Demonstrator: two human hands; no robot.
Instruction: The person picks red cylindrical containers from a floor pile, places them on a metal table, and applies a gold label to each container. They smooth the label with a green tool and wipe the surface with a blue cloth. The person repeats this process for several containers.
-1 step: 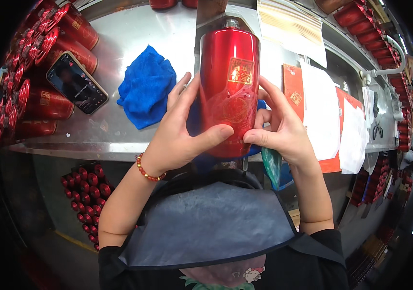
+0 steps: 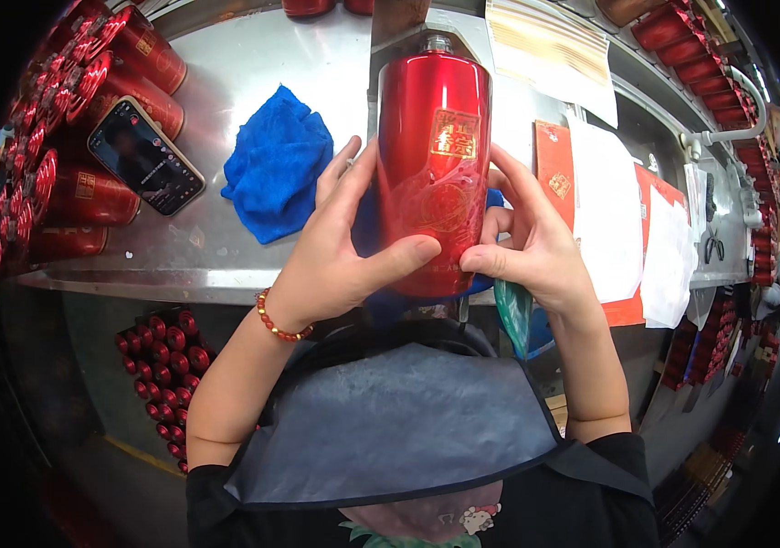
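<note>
A glossy red bottle (image 2: 436,201) with a gold square emblem and a bare glass neck is held between my hands, its neck pointing away from me. My left hand (image 2: 344,237) grips its left side, thumb across the lower front. On the right side, my right hand (image 2: 532,224) presses its thumb near the bottle's base, with the other fingers curled along the edge and partly behind. Some blue cloth shows beneath the bottle. Left of it lies a crumpled blue cloth (image 2: 276,164) on the metal table (image 2: 198,265). A red-beaded bracelet (image 2: 279,320) circles my left wrist.
Several red bottles (image 2: 89,196) lie stacked at the left, with a lit phone (image 2: 146,155) leaning on them. White sheets (image 2: 605,219) and red printed paper (image 2: 554,169) cover the table's right. Scissors (image 2: 713,245) lie farther right. More red bottles (image 2: 166,365) are stored below the table.
</note>
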